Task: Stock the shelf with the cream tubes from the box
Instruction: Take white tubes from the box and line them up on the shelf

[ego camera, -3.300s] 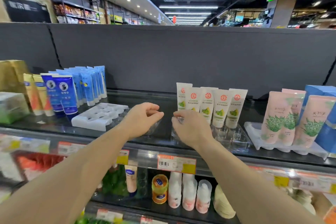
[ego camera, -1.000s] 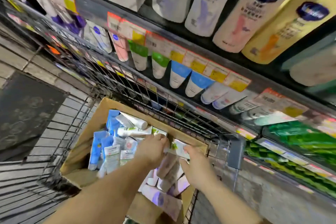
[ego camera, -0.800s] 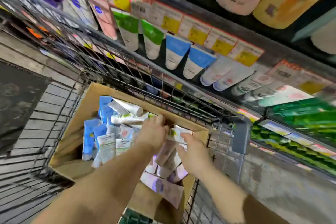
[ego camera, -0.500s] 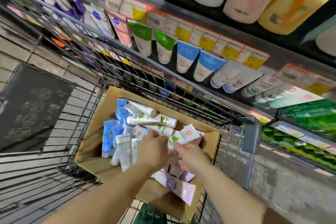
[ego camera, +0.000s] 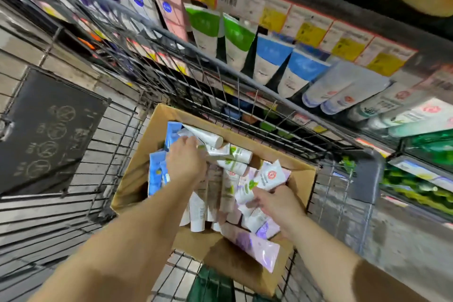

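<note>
An open cardboard box (ego camera: 144,157) sits in a wire shopping cart (ego camera: 245,83) and holds several loose cream tubes, white with green, blue and lilac. My left hand (ego camera: 185,163) reaches into the box's far side, its fingers closing on a white tube with a green leaf print (ego camera: 220,151). My right hand (ego camera: 277,201) is at the box's right side and holds a white tube with a red round logo (ego camera: 267,178) lifted a little above the pile.
Store shelves (ego camera: 306,10) rise beyond the cart, with green, blue and white tubes hanging and yellow price tags along the edge. A dark sign (ego camera: 46,127) hangs on the cart's left side. Tiled floor (ego camera: 404,247) lies at right.
I turned from the top shelf down to the box in the cart. My left hand moved to the far tubes, and my right hand kept the red-logo tube and shifted right.
</note>
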Demonstrator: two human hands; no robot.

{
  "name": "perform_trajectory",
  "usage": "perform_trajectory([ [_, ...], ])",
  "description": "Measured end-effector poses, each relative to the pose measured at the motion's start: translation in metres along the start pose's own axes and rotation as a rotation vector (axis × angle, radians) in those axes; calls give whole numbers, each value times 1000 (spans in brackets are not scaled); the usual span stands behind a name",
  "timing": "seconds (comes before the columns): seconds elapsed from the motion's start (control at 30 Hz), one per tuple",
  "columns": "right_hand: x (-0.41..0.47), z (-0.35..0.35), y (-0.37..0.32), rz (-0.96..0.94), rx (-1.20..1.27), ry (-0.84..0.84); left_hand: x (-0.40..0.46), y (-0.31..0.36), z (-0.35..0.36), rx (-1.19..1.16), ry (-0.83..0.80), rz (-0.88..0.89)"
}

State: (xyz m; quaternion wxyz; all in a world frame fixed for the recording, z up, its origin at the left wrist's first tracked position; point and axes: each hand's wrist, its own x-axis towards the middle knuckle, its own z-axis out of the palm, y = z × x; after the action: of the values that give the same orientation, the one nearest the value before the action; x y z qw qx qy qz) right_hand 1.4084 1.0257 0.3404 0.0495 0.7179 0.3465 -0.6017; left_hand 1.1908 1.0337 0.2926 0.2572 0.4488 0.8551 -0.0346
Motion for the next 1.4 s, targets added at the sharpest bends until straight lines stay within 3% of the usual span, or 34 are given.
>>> perform_trajectory([
  [0.13, 7, -3, 9, -36, -20, -9, 17, -6, -1, 382, -129, 172],
  [0.3, -12, -1, -8, -15, 102, -37, 15, -9, -16, 397, -114, 229],
  [0.43, -28, -2, -25, 1, 227, -91, -7, -4, -26, 225, -177, 186],
  [0.63, -57, -16, -36, -42, 331, -148, -57, 11, -70, -314, -331, 113],
  [1.0, -150, -113, -21, -250, 486, -155, -170, 105, -159, -783, -564, 329],
  [1.13, -193, -185, 16, -375, 557, -121, -232, 175, -167, -976, -630, 340],
  [1.4, -297, -376, 176, -618, 586, 100, -403, 349, -124, -1030, -651, 590],
])
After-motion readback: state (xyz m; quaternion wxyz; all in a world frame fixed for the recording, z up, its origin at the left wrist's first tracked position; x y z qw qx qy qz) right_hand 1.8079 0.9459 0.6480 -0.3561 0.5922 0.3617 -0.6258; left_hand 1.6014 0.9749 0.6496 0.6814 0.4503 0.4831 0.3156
